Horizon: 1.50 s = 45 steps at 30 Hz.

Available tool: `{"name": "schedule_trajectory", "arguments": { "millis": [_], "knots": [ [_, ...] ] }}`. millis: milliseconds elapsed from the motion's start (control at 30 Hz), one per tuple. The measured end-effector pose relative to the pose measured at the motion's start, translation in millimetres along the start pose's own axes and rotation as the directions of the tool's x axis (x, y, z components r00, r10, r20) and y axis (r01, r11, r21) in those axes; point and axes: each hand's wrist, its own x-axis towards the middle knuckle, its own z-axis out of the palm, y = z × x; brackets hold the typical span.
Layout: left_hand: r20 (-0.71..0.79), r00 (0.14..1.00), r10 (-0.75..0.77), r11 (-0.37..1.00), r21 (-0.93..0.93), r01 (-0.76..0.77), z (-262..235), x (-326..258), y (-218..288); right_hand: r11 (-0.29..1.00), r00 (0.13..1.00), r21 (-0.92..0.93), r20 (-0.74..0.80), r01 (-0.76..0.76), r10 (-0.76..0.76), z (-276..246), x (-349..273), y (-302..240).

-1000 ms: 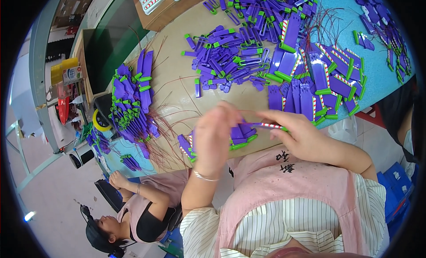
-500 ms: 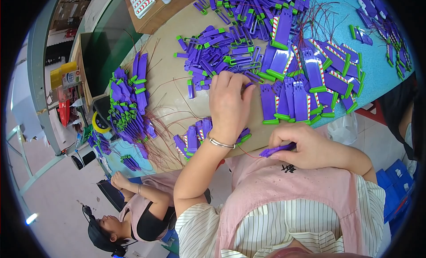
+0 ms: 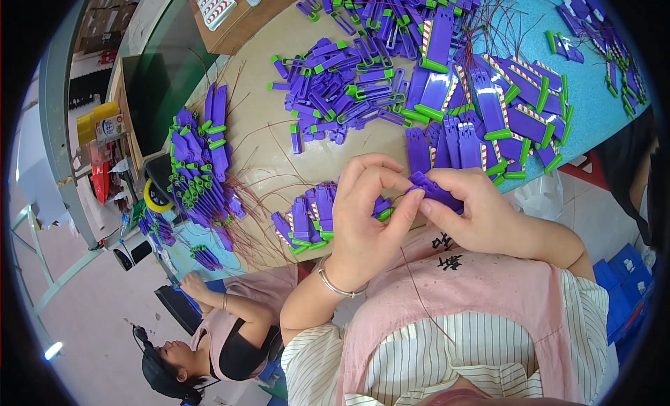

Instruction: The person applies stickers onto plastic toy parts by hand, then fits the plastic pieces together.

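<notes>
In front of my chest, my right hand (image 3: 481, 214) grips a flat purple plastic piece (image 3: 441, 195) between thumb and fingers. My left hand (image 3: 364, 214) meets it from the other side, thumb and forefinger pinched at the piece's left end. Whether a smaller part sits between those left fingertips is hidden. A thin red wire (image 3: 421, 294) hangs below the hands across the pink apron. Beyond them lies a heap of small purple and green clips (image 3: 335, 92). Purple strips with green ends and red-white striped edges (image 3: 502, 120) are piled to the right.
A row of striped purple pieces (image 3: 307, 214) lies left of my left hand. Farther left are bundled purple-green pieces (image 3: 199, 161) with trailing red wires. A cardboard box (image 3: 234, 22) stands at the back left. A co-worker (image 3: 223, 329) sits at lower left.
My left hand has come back from the clip heap to the purple piece. My right hand has lifted slightly to meet it. The red wire now hangs down over the apron.
</notes>
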Motion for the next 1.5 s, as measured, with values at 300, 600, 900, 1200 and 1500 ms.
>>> {"name": "schedule_trajectory", "arguments": {
  "millis": [300,600,900,1200,1500],
  "knots": [
    [0.125,0.964,-0.234,0.882,-0.39,0.265,-2.2,5.5,-11.1,0.746,0.93,0.554,0.229,-0.368,0.289,0.3,5.0,4.3],
    [0.033,0.997,-0.075,0.974,-0.212,0.081,-27.5,16.7,5.3,0.882,0.963,0.397,0.184,-0.256,0.197,-3.2,9.9,-9.6],
    [-0.779,0.391,0.489,0.867,0.485,-0.118,-261.3,107.5,28.6,0.874,0.943,0.396,0.285,-0.281,0.174,-7.4,2.6,23.0],
    [-0.54,0.508,0.671,0.527,0.829,0.186,-353.9,224.6,32.8,0.867,0.933,0.38,0.282,-0.321,0.223,-3.9,1.6,12.2],
    [-0.309,0.939,0.151,0.914,0.406,-0.013,-146.1,80.5,-1.9,0.87,0.873,0.288,0.408,-0.401,0.267,0.7,2.2,13.6]
  ]
}}
